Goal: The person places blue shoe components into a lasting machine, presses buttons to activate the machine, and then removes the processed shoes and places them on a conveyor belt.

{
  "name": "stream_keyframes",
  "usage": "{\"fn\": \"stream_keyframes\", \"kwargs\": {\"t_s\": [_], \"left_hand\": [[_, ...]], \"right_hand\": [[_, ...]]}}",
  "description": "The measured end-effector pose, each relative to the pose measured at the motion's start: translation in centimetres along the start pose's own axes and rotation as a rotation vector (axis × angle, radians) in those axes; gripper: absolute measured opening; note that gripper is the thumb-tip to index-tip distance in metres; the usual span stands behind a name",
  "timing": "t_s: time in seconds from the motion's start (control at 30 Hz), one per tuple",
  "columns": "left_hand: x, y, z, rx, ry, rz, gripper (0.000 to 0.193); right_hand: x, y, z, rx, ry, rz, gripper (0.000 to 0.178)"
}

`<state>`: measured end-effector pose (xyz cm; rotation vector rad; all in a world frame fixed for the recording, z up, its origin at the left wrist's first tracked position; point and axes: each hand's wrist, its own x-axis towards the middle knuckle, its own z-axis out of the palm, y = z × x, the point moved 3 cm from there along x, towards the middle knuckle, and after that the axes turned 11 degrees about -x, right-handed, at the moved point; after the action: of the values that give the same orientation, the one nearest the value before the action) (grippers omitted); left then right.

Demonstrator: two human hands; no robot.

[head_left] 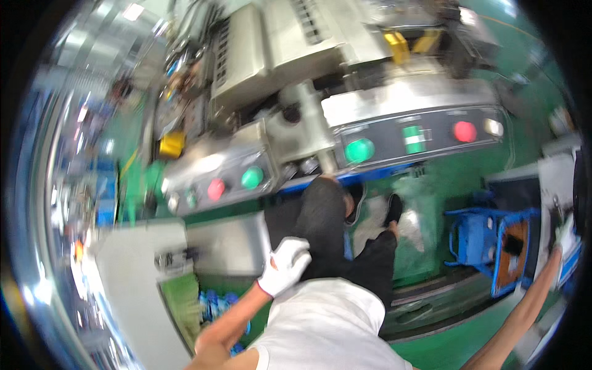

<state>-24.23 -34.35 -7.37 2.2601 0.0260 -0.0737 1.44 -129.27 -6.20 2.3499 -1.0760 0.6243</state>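
My left hand (287, 265), in a white knitted glove, is in front of my body by my dark-trousered thigh. Its fingers look loosely curled, and I see nothing held in them. Far out to the right, my right hand (564, 239), also white-gloved, is at the edge of the view. It is beside a grey surface and a blue-edged thing, too blurred to show what its fingers do. Before me stands a machine with two dark control panels: the left panel (236, 168) has red and green buttons, and so has the right panel (388, 147).
A blue chair-like frame (472, 237) with a brown board (513, 256) stands at the right. On the left are a pale grey cabinet top (132, 271) and several blue items (216, 305) beside a green surface. Yellow blocks (172, 144) sit on the machine. The floor (425, 197) is green.
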Motion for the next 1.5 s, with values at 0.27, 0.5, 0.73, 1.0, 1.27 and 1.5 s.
{"fn": "stream_keyframes", "kwargs": {"t_s": [0.27,0.5,0.73,1.0,1.27,1.5], "left_hand": [[-36.1,-19.2,-12.8,0.374,0.721,-1.030,0.027],[-66.7,-11.1,0.7,0.432,1.002,-2.085,0.070],[-67.4,-8.8,22.1,0.022,1.347,-2.289,0.070],[-58.0,-9.0,8.9,-0.040,1.127,-1.748,0.043],[-40.4,-13.5,-1.0,-0.168,0.853,-1.325,0.041],[-17.3,-5.5,-10.1,-0.153,0.572,-0.470,0.031]], "right_hand": [[-41.5,-21.9,-16.4,1.006,-0.824,-0.296,0.053],[-52.6,-30.6,-24.8,0.944,-1.213,-0.705,0.077],[-50.4,-38.2,-30.9,0.719,-1.073,-1.189,0.074],[-51.3,-41.2,-38.2,0.854,-1.062,-1.303,0.064],[-59.4,-35.0,-53.6,1.112,-1.089,-1.645,0.064],[-60.1,-29.4,-62.8,1.182,-0.530,-2.051,0.084]]}}
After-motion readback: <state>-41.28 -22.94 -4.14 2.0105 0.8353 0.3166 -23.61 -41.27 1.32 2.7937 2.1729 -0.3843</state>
